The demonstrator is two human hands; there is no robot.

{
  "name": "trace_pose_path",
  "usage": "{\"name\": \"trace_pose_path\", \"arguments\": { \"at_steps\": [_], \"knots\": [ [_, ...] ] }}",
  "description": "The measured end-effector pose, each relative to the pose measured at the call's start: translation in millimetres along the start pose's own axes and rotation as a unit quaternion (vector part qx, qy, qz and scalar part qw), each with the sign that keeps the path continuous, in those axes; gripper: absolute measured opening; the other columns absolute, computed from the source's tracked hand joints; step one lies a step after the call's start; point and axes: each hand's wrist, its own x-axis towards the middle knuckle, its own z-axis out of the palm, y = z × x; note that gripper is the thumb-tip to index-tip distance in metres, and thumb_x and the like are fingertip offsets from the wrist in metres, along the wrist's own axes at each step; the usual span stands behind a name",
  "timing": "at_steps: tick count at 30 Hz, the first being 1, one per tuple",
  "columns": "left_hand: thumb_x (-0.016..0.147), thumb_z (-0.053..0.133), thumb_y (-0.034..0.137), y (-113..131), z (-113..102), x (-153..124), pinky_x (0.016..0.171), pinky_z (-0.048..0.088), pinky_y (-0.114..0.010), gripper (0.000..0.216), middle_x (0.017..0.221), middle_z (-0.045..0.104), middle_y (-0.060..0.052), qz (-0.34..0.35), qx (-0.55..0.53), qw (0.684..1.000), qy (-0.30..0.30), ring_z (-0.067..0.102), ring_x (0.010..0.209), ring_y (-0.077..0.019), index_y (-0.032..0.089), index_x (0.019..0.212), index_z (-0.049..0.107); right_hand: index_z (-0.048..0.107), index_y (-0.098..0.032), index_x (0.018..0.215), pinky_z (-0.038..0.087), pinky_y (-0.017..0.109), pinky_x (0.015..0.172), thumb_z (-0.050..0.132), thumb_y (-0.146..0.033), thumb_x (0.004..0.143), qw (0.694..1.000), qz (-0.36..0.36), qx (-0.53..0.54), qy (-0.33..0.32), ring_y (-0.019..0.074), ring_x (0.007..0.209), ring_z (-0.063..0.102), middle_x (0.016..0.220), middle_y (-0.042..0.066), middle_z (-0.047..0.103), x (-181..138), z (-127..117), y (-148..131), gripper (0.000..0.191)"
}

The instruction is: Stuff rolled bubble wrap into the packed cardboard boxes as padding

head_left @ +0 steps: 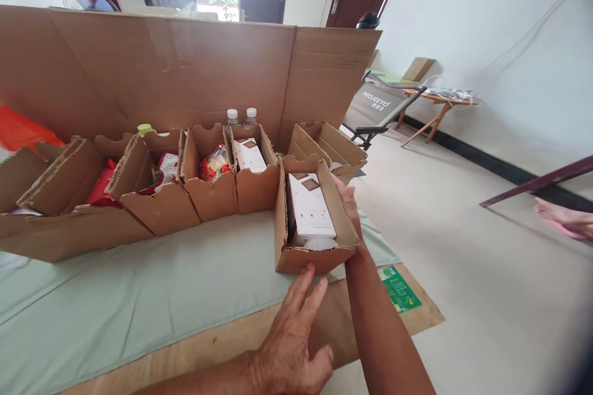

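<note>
An open-topped cardboard box (317, 262) stands in front of me near the right end of the table. Inside it lie a flat white carton (312, 210) with small printed marks and a clear plastic wrapping (320, 243) at the near end. My right hand (348, 202) holds the box's right side, with part of its fingers hidden behind the wall. My left hand (299, 327) is open, fingers spread, its fingertips at the lower front of the box.
Several cardboard bins (210, 200) stand in a row to the left, holding packets and another white carton (250, 155). Two white-capped bottles (232, 116) rise behind them, before a tall cardboard panel (208, 68). Right of the table are a folding chair (377, 102) and someone's foot (563, 217).
</note>
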Motion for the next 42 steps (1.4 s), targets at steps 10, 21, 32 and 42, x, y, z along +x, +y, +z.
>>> {"name": "trace_pose_path", "arguments": {
  "at_steps": [10, 21, 32, 42],
  "knots": [
    [0.066, 0.062, 0.008, -13.5, 16.1, 53.2, 0.124, 0.027, -0.063, 0.106, 0.173, 0.02, -0.01, 0.059, 0.069, 0.996, 0.028, 0.024, 0.157, -0.0384, 0.03, 0.163, 0.024, 0.069, -0.025, 0.126, 0.057, 0.041, 0.091, 0.042, -0.088, 0.084, 0.879, 0.159, 0.447, -0.055, 0.0291, 0.109, 0.072, 0.111, 0.007, 0.078, 8.8, -15.2, 44.2, 0.08],
    [0.076, 0.062, 0.015, -49.4, -35.9, 130.0, 0.119, 0.041, -0.055, 0.072, 0.162, 0.043, -0.017, 0.136, 0.135, 0.98, 0.046, 0.045, 0.147, -0.0339, 0.02, 0.147, 0.052, 0.077, -0.024, 0.103, 0.058, 0.044, 0.083, 0.053, -0.086, 0.08, 0.896, 0.229, 0.38, 0.003, 0.032, 0.11, 0.071, 0.113, 0.011, 0.078, -51.7, 18.6, 101.8, 0.07],
    [0.074, 0.067, 0.02, -85.6, -72.4, 176.2, 0.117, 0.044, -0.052, 0.051, 0.152, 0.054, -0.019, 0.102, 0.147, 0.983, 0.044, 0.053, 0.14, -0.0337, 0.016, 0.125, 0.069, 0.073, -0.017, 0.114, 0.058, 0.042, 0.081, 0.058, -0.082, 0.08, 0.933, 0.208, 0.294, 0.006, 0.0321, 0.109, 0.071, 0.125, 0.017, 0.073, -53.5, 27.3, 95.7, 0.075],
    [0.08, 0.062, 0.016, -52.1, -70.6, 88.2, 0.111, 0.05, -0.051, 0.051, 0.156, 0.05, -0.019, 0.01, 0.155, 0.987, 0.049, 0.059, 0.134, -0.0334, 0.017, 0.131, 0.066, 0.071, -0.02, 0.11, 0.057, 0.034, 0.072, 0.063, -0.059, 0.088, 0.962, 0.121, 0.244, 0.001, 0.0198, 0.076, 0.069, 0.092, 0.007, 0.076, -39.0, 25.9, 19.3, 0.046]
  ]
}}
